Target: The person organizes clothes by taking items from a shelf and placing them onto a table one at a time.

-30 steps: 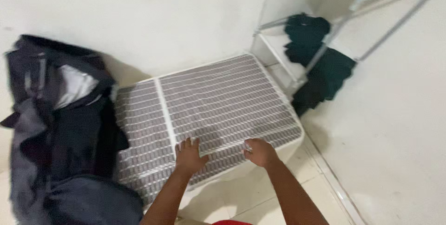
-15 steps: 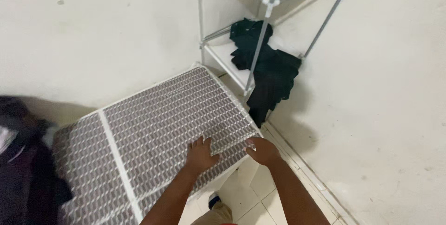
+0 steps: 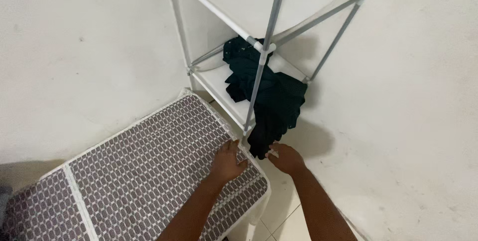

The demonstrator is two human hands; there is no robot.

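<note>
- The box is a soft fabric cuboid, grey-brown with a white brick-like print and white piping. It sits low against the wall, long axis running from lower left up to the right, toward the rack.
- My left hand lies flat on its top near the right corner, fingers spread, gripping nothing.
- My right hand hangs just past that corner, loosely curled, fingertips touching the dark cloth draped off the rack's white shelf.

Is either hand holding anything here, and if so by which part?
Nothing is clearly held. The left hand lies flat on the patterned box near its corner. The right hand is at the hanging end of the dark cloth; a grip cannot be told.
</note>
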